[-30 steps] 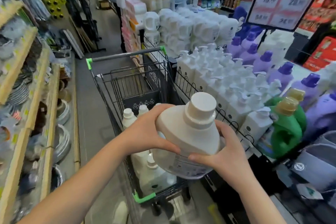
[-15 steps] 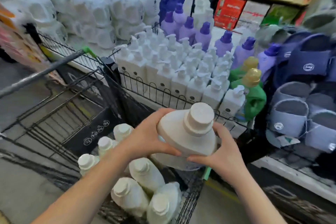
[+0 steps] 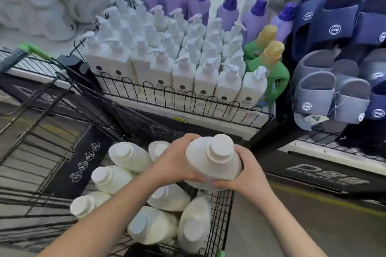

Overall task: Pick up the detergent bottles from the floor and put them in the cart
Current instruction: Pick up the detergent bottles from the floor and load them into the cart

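White plastic with a broad round cap, the detergent bottle (image 3: pixel 213 165) is held just above the right-hand corner of the cart (image 3: pixel 222 215), cap tilted up toward the camera. The left hand (image 3: pixel 174 162) wraps its left flank, fingers curled over the shoulder and thumb tucked below. The right hand (image 3: pixel 249 175) clasps the opposite flank, fingers bent round the far side and thumb pressed along the lower edge. Both bare forearms reach in from the bottom of the view, the left one passing over the cart's basket.

Inside the cart, below and left of the held bottle, more white bottles (image 3: pixel 129 156) of the same kind lie tumbled against each other. A black panel (image 3: pixel 83 165) printed with round white icons stands at the cart's left end of that pile.

Beyond the cart, a low wire fence (image 3: pixel 167 98) fronts rows of white pump bottles (image 3: pixel 183 77). Purple bottles (image 3: pixel 196 4) stand behind them. Green bottles (image 3: pixel 271 73) with yellow caps sit at the right end of the rows.

Farther right of the cart hang blue and grey slippers (image 3: pixel 325 94). Grey floor (image 3: pixel 292 225) with a yellow line lies right of the cart.
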`<state>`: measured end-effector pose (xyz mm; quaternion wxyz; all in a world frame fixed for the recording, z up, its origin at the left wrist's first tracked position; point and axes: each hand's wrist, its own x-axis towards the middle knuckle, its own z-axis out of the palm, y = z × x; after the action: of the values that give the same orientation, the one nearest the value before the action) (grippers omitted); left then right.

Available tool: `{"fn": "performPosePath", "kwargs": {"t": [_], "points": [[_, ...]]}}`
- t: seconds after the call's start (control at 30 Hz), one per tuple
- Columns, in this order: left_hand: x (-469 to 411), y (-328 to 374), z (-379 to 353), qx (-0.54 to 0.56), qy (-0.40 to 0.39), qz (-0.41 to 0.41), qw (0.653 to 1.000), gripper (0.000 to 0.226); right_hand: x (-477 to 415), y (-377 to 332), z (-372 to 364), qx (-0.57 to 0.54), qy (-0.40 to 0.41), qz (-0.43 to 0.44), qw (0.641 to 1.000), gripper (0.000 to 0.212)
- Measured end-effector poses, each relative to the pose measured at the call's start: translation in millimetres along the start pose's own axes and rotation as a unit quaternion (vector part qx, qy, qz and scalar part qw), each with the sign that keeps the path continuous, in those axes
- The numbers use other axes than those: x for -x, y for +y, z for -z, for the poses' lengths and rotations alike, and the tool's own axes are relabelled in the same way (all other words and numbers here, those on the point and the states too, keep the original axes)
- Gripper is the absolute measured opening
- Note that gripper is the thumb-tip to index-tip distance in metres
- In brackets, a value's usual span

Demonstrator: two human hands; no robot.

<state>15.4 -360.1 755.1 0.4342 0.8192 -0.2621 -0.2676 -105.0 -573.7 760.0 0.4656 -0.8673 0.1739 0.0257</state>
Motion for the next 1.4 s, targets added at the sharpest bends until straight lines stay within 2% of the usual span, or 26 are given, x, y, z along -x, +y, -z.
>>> {"fn": "performPosePath", "kwargs": {"t": [0.17,0.3,0.37,0.6,0.77,0.97,1.07,1.2,1.4], "points": [[-17.0,-24.3,-22.3,-0.007,-0.019,0.018,1.000,0.091,-14.5,24.9,-10.3,0.013,-0.031,-0.027,0.999,0.097],[-23.3,-39.7,-34.6,-0.004,-0.026,0.037,0.999,0.092,-22.8,35.9,-20.7,0.033,-0.047,-0.044,0.997,0.079],[-27.8,-49.7,-36.4,-0.009,-0.031,0.051,0.998,0.094,-30.5,40.1,-25.7,0.041,-0.053,-0.042,0.997,0.077],[-37.7,-71.7,-44.5,-0.006,-0.044,0.073,0.996,0.095,-54.9,69.3,-43.9,0.124,-0.082,-0.019,0.989,0.092],[-39.7,-86.7,-61.1,-0.034,-0.029,0.081,0.996,0.095,-65.7,91.6,-51.9,0.150,-0.108,-0.018,0.983,0.093],[-32.6,-103.7,-88.7,-0.061,-0.003,0.106,0.993,0.088,-68.4,122.3,-68.1,0.224,-0.134,0.008,0.965,0.106],[-34.7,-109.2,-105.0,-0.078,-0.007,0.138,0.987,0.085,-70.2,132.1,-71.4,0.266,-0.134,0.031,0.954,0.101],[-30.3,-121.5,-127.2,-0.102,-0.036,0.200,0.974,0.085,-64.3,153.0,-86.9,0.341,-0.126,0.071,0.929,0.076],[-30.3,-136.0,-132.0,-0.099,-0.050,0.231,0.967,0.090,-66.9,164.5,-95.4,0.347,-0.092,0.094,0.928,0.074]]}}
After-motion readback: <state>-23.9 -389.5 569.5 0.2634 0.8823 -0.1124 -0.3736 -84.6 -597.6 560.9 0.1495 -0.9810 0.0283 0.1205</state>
